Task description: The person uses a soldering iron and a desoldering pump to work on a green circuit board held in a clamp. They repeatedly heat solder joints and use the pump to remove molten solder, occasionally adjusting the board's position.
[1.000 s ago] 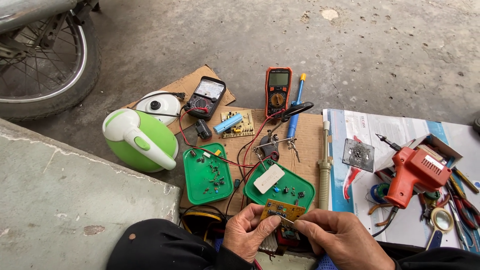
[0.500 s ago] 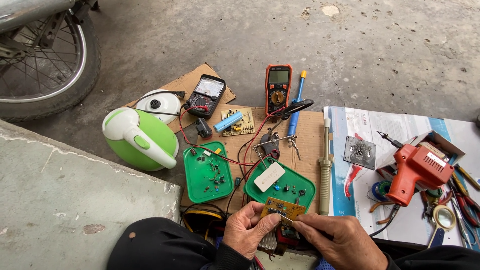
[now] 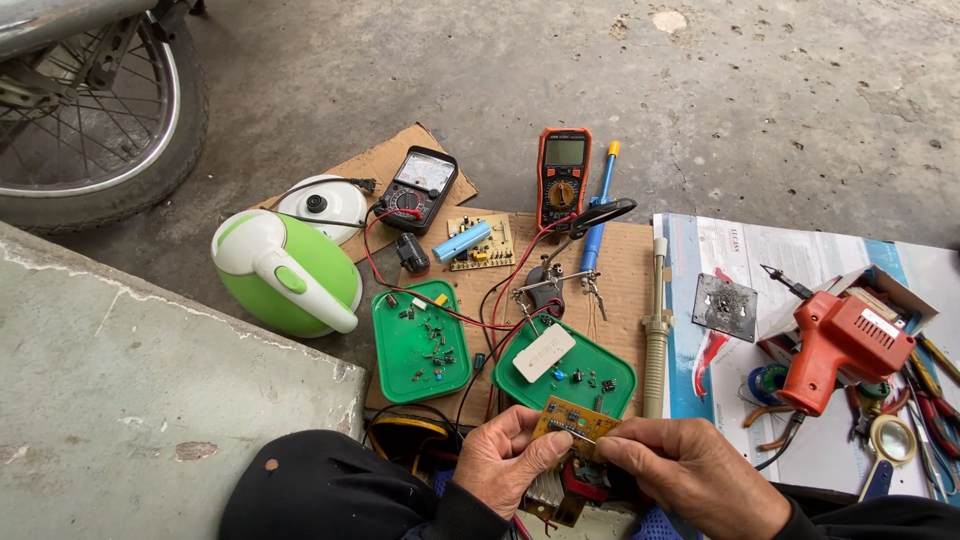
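The left hand (image 3: 505, 465) pinches a small yellowish circuit board (image 3: 577, 419) by its lower left corner, holding it up just in front of the green tray (image 3: 610, 385). The right hand (image 3: 690, 470) has its thumb and forefinger closed on a thin metal pin or lead (image 3: 575, 432) that touches the board's face; can't tell exactly what that bit is. Under the board, near the person's lap, sits another board with a finned metal block (image 3: 545, 492).

Going outward from the green tray: a white rectangular part (image 3: 543, 352) lies in it, and a second green tray (image 3: 418, 340) with tiny parts sits just to its left. Past that is a green and white kettle (image 3: 285, 270) on its side. Behind the trays, on cardboard (image 3: 625, 265), are an analog meter (image 3: 420, 190) and an orange digital meter (image 3: 564, 178), with red and black wires trailing down. To the right of the tray stand a solder sucker (image 3: 656, 325) and, further off, an orange soldering gun (image 3: 838, 345). A motorbike wheel (image 3: 95, 110) is far left.
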